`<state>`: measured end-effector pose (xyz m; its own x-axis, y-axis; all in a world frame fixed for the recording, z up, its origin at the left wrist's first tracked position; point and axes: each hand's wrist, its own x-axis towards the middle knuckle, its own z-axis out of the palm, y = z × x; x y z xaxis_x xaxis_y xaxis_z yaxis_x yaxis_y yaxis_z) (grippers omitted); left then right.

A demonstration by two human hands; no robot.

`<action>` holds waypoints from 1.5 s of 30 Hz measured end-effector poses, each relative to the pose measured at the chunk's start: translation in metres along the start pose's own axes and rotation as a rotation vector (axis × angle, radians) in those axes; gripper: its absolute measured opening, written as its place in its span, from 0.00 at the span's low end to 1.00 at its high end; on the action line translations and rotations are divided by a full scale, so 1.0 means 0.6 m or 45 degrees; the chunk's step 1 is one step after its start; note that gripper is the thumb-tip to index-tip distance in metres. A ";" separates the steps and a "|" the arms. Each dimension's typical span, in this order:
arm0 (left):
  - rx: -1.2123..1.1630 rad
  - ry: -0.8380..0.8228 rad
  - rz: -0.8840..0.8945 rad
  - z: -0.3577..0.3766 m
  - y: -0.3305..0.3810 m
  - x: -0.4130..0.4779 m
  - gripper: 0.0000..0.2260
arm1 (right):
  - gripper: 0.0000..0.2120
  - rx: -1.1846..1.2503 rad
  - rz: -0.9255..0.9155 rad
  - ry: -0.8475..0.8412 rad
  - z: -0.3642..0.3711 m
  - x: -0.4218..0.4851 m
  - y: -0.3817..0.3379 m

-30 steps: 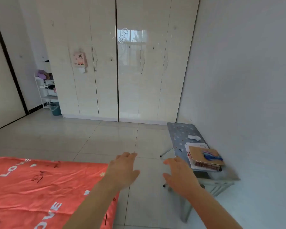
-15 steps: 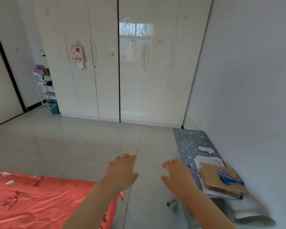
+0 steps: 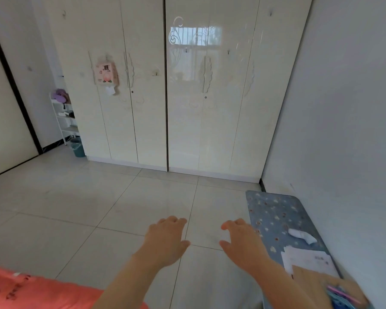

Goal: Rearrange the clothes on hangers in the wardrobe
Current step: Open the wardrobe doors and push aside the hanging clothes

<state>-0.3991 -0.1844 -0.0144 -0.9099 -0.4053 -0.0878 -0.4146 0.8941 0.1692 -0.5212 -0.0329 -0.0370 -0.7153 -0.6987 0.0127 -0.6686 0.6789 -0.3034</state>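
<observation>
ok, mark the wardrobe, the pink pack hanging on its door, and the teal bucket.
wardrobe (image 3: pixel 221 134), head view, on a shut door panel.
pink pack (image 3: pixel 106 73), head view, middle of its printed front.
teal bucket (image 3: pixel 78 149), head view, on its outer wall.

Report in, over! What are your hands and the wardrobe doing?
Left hand, right hand open, holding nothing. Wardrobe doors all shut, not yet touched. Tiled floor ahead, low table off right.

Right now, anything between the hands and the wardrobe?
Nothing on the floor between the left hand, right hand and wardrobe. Its doors are closed, so the inside is hidden. The blue table sits aside, right.
</observation>
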 end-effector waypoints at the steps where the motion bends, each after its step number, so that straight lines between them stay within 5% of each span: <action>1: -0.007 0.001 0.007 0.000 -0.004 0.028 0.25 | 0.19 0.001 0.004 -0.002 0.002 0.025 0.005; 45: -0.031 0.044 -0.059 -0.156 -0.377 1.337 0.26 | 0.19 -0.039 -0.081 -0.083 -0.004 1.404 0.083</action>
<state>-1.0361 -0.7295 -0.0312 -0.8894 -0.4529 -0.0620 -0.4560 0.8696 0.1894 -1.1575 -0.5871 -0.0389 -0.6568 -0.7534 -0.0317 -0.7191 0.6384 -0.2746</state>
